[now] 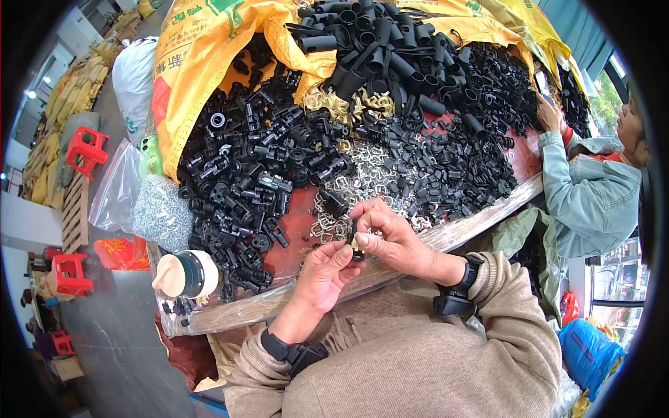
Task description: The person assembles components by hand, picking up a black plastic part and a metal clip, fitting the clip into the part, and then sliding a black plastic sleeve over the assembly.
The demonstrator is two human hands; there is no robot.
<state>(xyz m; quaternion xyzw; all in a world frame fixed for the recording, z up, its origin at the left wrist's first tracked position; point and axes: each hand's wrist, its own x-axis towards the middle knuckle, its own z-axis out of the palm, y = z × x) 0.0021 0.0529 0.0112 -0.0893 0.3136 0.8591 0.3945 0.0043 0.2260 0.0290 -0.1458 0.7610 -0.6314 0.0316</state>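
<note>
At the tabletop's near edge, two hands work one small black plastic part.

Left hand cups the black part from below while right hand pinches it from above, steadying it. Just beyond lie silver metal clips, heaped black fittings and yellow sacks, within reach. A co-worker's hand reaches in at right.

Bench: reddish top with a pale front edge, just beyond the grips.
Nearest pile: silver wire clips, right behind the grips.
Left of the grips: black plastic fittings.
Farther back: black tubes and yellow sacks.
</note>
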